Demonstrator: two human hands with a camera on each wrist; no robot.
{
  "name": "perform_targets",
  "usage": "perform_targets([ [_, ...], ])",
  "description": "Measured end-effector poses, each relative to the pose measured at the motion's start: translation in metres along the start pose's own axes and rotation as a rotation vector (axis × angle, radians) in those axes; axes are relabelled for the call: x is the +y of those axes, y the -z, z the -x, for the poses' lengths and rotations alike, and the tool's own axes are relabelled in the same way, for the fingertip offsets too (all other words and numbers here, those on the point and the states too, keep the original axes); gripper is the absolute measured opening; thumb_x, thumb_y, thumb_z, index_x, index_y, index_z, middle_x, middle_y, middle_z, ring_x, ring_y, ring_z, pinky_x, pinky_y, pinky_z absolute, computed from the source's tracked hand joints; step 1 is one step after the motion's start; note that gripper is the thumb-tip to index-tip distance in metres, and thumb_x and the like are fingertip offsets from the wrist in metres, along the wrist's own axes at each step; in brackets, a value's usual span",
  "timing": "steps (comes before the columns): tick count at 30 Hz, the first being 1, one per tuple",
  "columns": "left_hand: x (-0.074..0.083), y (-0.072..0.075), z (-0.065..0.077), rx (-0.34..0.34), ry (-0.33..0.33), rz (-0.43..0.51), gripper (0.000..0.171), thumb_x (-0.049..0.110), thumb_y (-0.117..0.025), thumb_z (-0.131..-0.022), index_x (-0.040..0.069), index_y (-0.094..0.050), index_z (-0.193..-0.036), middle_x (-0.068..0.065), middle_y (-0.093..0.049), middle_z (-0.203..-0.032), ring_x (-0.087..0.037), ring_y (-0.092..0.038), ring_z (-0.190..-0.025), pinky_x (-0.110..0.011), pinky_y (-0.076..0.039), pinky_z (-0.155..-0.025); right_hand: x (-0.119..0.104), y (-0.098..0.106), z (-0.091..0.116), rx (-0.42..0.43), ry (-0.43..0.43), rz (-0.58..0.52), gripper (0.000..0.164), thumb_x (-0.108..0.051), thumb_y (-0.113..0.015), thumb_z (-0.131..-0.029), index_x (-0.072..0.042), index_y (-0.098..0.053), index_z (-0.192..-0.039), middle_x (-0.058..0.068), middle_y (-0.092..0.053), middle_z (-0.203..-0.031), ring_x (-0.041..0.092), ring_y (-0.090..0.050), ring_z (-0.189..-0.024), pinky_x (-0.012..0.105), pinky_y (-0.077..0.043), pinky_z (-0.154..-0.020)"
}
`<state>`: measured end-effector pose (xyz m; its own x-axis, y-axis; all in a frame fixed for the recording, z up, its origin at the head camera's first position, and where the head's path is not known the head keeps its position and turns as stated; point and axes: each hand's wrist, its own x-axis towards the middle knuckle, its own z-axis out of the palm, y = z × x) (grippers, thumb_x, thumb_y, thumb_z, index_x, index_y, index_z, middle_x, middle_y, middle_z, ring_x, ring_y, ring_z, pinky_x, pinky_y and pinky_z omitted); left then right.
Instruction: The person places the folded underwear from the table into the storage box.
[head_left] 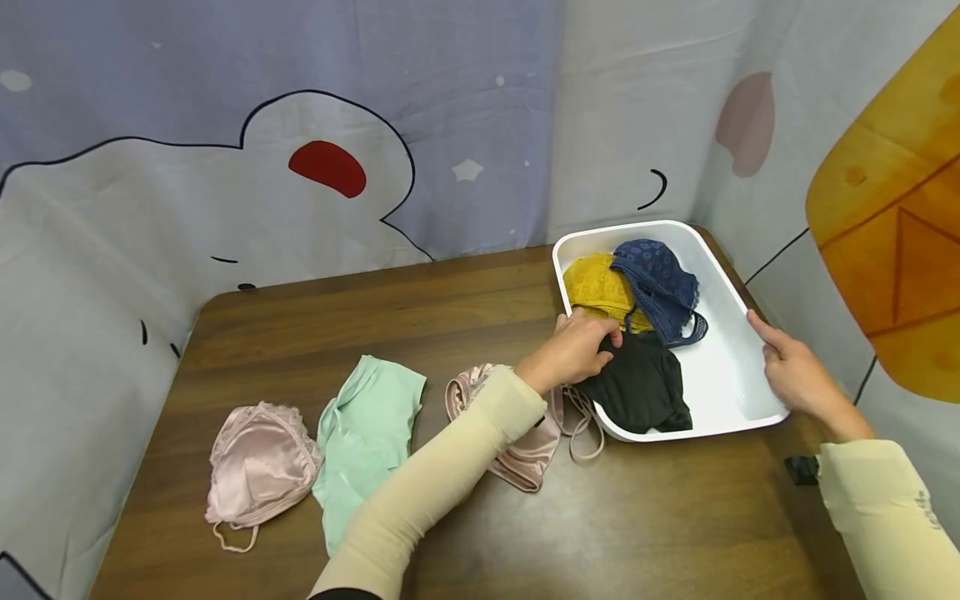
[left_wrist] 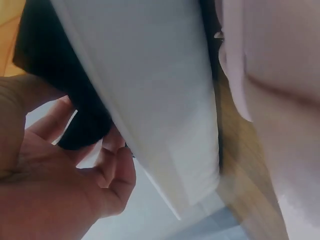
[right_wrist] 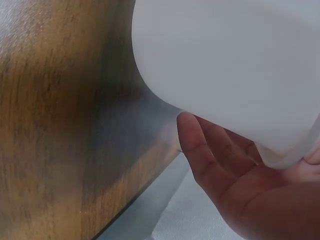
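Observation:
In the head view, a white plastic bin [head_left: 738, 367] stands at the table's right side. Inside lie a yellow lace bra [head_left: 596, 283], a navy lace bra [head_left: 656, 279] and a black garment [head_left: 641, 383], whose exact kind I cannot tell. My left hand [head_left: 573, 350] reaches over the bin's left rim with bent fingers and holds an edge of the black cloth [left_wrist: 87, 125], as the left wrist view shows. My right hand [head_left: 798, 371] grips the right rim; its fingers [right_wrist: 192, 132] lie against the outer wall, with the thumb over the edge.
On the wooden table [head_left: 637, 517] lie a pale pink bra [head_left: 258, 467], a mint green garment [head_left: 371, 425] and a rose satin garment [head_left: 525, 462] with thin straps, partly hidden under my left forearm. Printed curtains [head_left: 465, 83] hang behind and at both sides.

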<state>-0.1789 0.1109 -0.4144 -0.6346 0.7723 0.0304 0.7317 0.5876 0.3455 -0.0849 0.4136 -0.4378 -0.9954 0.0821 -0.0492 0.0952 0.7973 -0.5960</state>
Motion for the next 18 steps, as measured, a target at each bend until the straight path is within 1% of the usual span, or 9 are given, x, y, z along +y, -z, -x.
perform_targets([
  [4,-0.002,0.0,0.0,0.017,0.013,-0.001,0.018,0.025,-0.069,-0.087,0.021,-0.067,-0.105,0.008,-0.064,-0.109,-0.018,-0.045,-0.101,-0.028,-0.031,-0.076,0.0,0.0,0.0,-0.001,-0.004,-0.004,0.05,-0.003,-0.022,-0.098,-0.004,-0.018,-0.148,0.04,-0.023,-0.139,0.06,-0.03,-0.12,0.069,-0.029,-0.088],
  [8,-0.005,0.003,0.005,0.054,0.014,0.042,0.019,0.026,-0.069,-0.087,0.02,-0.068,-0.106,0.005,-0.061,-0.111,-0.018,-0.042,-0.1,-0.028,-0.032,-0.078,-0.001,0.0,-0.001,-0.005,-0.005,-0.013,0.05,-0.003,-0.022,-0.099,-0.004,-0.016,-0.148,0.039,-0.021,-0.14,0.059,-0.028,-0.121,0.069,-0.028,-0.089],
  [11,-0.007,0.007,0.01,0.071,0.005,0.069,0.02,0.025,-0.068,-0.088,0.019,-0.068,-0.107,0.003,-0.06,-0.112,-0.019,-0.042,-0.1,-0.028,-0.032,-0.08,0.0,0.0,0.0,-0.006,-0.008,-0.007,0.05,-0.004,-0.022,-0.099,-0.005,-0.015,-0.148,0.04,-0.019,-0.14,0.058,-0.027,-0.122,0.069,-0.026,-0.091],
  [15,-0.01,0.013,0.017,0.078,-0.004,0.072,0.021,0.026,-0.067,-0.089,0.019,-0.068,-0.109,0.002,-0.059,-0.115,-0.019,-0.041,-0.102,-0.029,-0.033,-0.082,0.002,0.0,0.0,-0.012,-0.014,0.007,0.05,-0.004,-0.023,-0.099,-0.006,-0.014,-0.149,0.04,-0.019,-0.14,0.058,-0.028,-0.122,0.068,-0.025,-0.091],
  [18,-0.012,0.017,0.024,0.099,-0.011,0.066,0.02,0.026,-0.067,-0.089,0.019,-0.067,-0.107,0.002,-0.059,-0.115,-0.018,-0.042,-0.099,-0.028,-0.033,-0.081,0.002,-0.001,0.0,-0.012,-0.013,0.003,0.05,-0.004,-0.022,-0.099,-0.006,-0.014,-0.149,0.04,-0.019,-0.14,0.057,-0.028,-0.122,0.068,-0.025,-0.092],
])
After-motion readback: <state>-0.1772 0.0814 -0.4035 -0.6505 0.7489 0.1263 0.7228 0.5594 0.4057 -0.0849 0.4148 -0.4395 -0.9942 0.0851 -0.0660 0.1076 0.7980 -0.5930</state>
